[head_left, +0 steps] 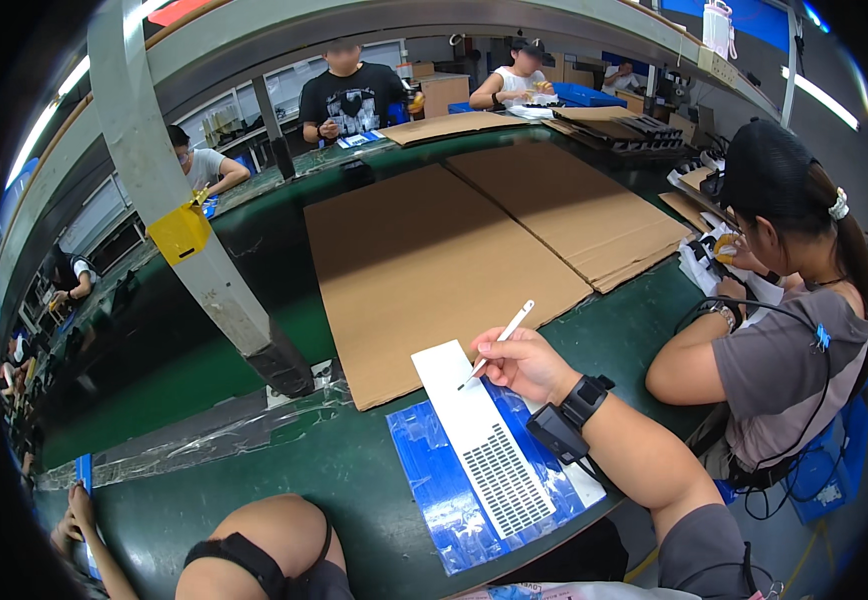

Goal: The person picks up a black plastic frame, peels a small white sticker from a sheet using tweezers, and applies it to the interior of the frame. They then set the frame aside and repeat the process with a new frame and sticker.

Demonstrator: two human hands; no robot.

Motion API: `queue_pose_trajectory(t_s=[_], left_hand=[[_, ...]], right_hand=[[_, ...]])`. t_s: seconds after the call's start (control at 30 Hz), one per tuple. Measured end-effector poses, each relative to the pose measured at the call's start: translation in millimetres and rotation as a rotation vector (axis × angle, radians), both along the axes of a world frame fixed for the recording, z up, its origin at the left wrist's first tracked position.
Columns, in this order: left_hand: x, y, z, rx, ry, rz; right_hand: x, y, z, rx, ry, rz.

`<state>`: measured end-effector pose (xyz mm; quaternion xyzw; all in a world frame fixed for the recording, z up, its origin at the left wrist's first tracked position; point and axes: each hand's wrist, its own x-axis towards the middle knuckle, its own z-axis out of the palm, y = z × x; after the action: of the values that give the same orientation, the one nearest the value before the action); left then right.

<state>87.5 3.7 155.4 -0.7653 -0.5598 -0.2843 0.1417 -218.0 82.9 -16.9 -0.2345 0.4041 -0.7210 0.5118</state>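
My right hand is closed around a slim white pen-shaped tool, thumb and fingers pinching its shaft. The tool's tip points down at a small dark piece on the upper part of a long white sheet; whether they touch, I cannot tell. Rows of small dark rectangles cover the sheet's lower half. Beneath it lies a shiny blue board. Of my left arm, a bent part with a black strap shows at the lower edge; its hand is out of view.
Large cardboard sheets cover much of the green table ahead. A grey post rises left of them. A co-worker sits close on my right, and another person's hands hold a blue strip at far left.
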Motion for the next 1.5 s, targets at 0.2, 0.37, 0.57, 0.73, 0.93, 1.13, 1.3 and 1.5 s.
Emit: queue_pose_trajectory(t_s=[0.2, 0.37, 0.57, 0.73, 0.93, 1.13, 1.3, 1.5], left_hand=[[-36, -2, 20, -0.488, -0.392, 0.325], [-79, 7, 15, -0.501, -0.517, 0.535], [-141, -40, -93, -0.218, -0.958, 1.061], [-131, -74, -170, 0.712, -0.622, 1.427], [-134, -71, -172, 0.623, -0.706, 1.573], [-129, -76, -175, 0.446, -0.819, 1.604], [-131, -70, -170, 0.442, -0.808, 1.577], [-129, -72, -166, 0.423, -0.776, 1.632]], right_hand=[[0, 2, 1, -0.01, -0.017, -0.03], [1, -4, -4, -0.022, 0.006, 0.01], [-2, 4, -5, -0.009, 0.013, 0.008], [1, -3, -3, -0.032, 0.031, 0.023], [-1, 0, -1, -0.02, 0.003, -0.007], [1, 1, 1, 0.009, 0.031, 0.001], [-1, 4, 1, 0.007, 0.022, 0.017], [1, -3, 0, -0.001, 0.032, 0.023]])
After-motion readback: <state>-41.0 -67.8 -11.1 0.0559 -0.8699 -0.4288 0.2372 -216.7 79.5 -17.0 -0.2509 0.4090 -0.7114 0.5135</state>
